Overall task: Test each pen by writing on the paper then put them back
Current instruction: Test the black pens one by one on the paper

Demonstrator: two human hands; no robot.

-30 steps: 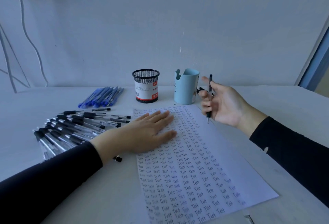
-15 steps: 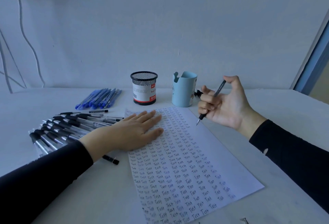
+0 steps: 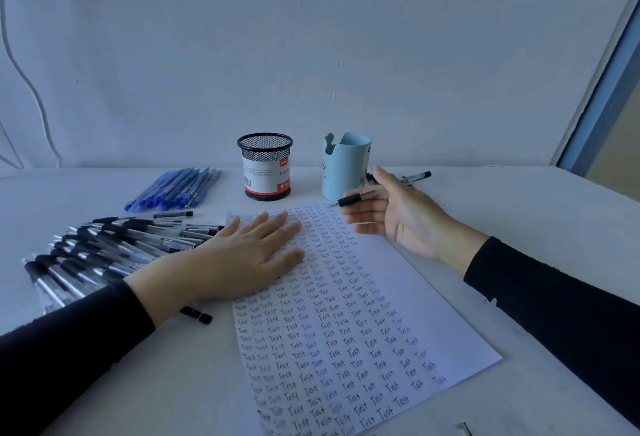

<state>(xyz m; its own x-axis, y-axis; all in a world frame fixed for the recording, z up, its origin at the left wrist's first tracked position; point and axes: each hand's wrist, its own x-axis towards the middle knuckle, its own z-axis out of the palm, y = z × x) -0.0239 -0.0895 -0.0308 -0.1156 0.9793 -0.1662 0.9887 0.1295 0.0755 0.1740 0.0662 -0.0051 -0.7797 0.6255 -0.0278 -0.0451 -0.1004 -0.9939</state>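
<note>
Pen [image 3: 356, 198] rolled from tip-down to level, pinched in right fingers [image 3: 363, 211]; left fingers [image 3: 273, 226] flat, apart on paper [image 3: 346, 331]; writing pending.

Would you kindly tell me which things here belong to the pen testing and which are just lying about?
Job: pen in the right hand; paper under the left hand; black pens; blue pens; mesh pot; blue cup.
Lying about: wall cable; small metal bit by the near edge.
</note>
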